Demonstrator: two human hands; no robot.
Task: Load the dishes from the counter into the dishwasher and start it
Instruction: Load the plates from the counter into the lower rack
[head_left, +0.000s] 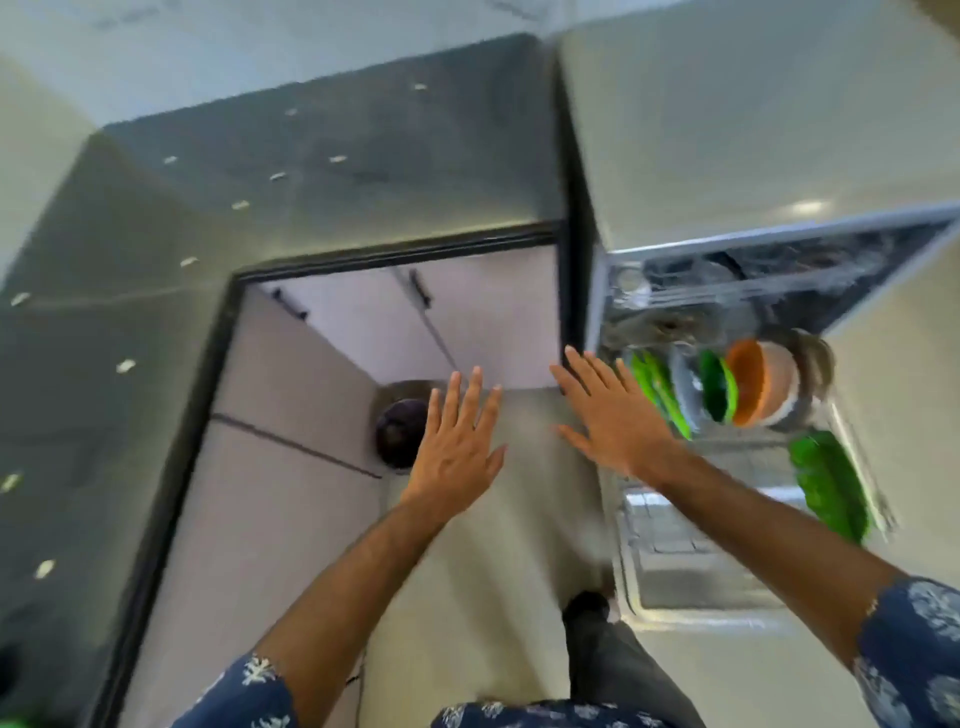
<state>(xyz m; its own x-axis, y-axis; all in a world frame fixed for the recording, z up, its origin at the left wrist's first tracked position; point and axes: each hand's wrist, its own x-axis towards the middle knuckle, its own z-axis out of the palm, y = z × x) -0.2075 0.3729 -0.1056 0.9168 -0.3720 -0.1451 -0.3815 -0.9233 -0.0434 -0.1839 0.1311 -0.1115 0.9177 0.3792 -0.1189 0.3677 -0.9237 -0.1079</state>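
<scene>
The dishwasher (628, 291) stands open at the right, its lower rack (857, 467) pulled out over the dropped door (675, 561). In the rack stand green plates (660, 384), a green bowl (719, 384), an orange bowl (753, 379) and a green plate (831, 488) nearer me. My left hand (457, 441) hovers flat with fingers spread over the floor, holding nothing. My right hand (613, 410) is also spread and empty, just left of the rack's green plates. The picture is blurred by motion.
A dark L-shaped counter (311, 171) runs along the left and back, with pale cabinet doors (363, 322) under it. A round dark bin (400, 431) sits on the floor by my left hand. My foot (587, 608) stands beside the door.
</scene>
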